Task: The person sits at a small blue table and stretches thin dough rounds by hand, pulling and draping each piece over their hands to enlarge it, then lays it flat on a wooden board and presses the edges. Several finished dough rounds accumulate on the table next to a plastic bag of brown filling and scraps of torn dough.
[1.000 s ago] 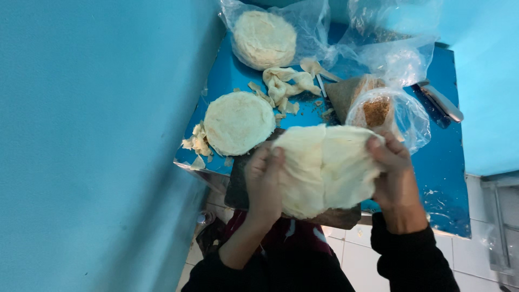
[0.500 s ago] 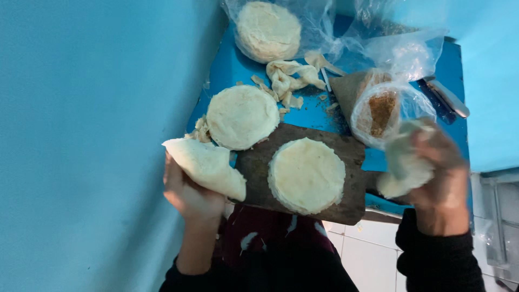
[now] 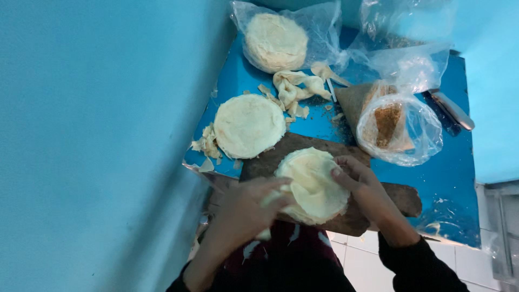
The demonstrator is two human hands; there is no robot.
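A round stack of pale dough sheets (image 3: pixel 313 184) lies on a dark wooden board (image 3: pixel 403 197) at the near edge of the blue table (image 3: pixel 454 178). My left hand (image 3: pixel 246 211) presses on the stack's left side, fingers laid over the top sheet. My right hand (image 3: pixel 362 186) touches the stack's right edge with its fingertips. A second round stack of dough sheets (image 3: pixel 248 125) sits on the table just beyond the board, to the left.
A third stack in a clear plastic bag (image 3: pixel 275 42) lies at the back. Torn dough scraps (image 3: pixel 294 89) lie mid-table. A clear bag with brown crumbs (image 3: pixel 397 127) stands right, a knife (image 3: pixel 451 111) beyond it. A blue wall (image 3: pixel 97 135) rises left.
A second ago both hands held a large sheet up together. Half a second ago each hand held a separate piece apart. Now both hands are down on the stack on the board.
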